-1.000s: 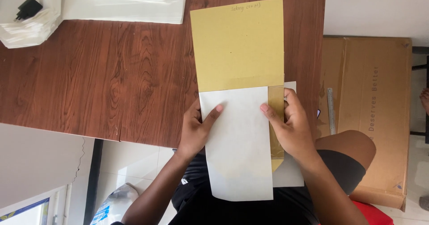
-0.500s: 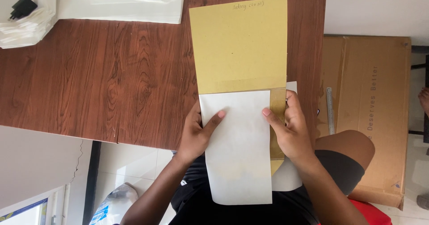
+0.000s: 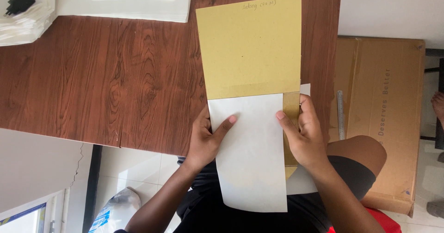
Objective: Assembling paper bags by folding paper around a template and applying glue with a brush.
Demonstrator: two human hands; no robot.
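The large yellow-brown paper envelope [image 3: 249, 45] lies flat on the dark red-brown wooden surface [image 3: 106, 80], with its open end toward the person. A white rectangular sheet of paper [image 3: 252, 154] sits with its top edge at the mouth of the envelope; most of the sheet is outside and hangs over the edge of the surface, above the person's lap. So the sheet is, in my judgement, only at the beginning of its way: at most a narrow strip can be inside, and almost all of its length remains outside.

The left hand [image 3: 206, 138] holds the left edge of the sheet, thumb on top and the other fingers curled under it. The right hand [image 3: 303, 136] grips the right side, the thumb pressing on the sheet, the fingers closed around the yellow flap [image 3: 291, 106] of the envelope and a second white sheet [image 3: 303, 180] below.

Some things are not clear. I cannot tell whether the top edge is really inside the envelope or only touching it. The second sheet is mostly covered. The fingers under the paper are hidden. At the top, white stacked papers [image 3: 134, 2] are cut off by the frame, and the brown cardboard box [image 3: 384, 122] on the floor is seen only partly.
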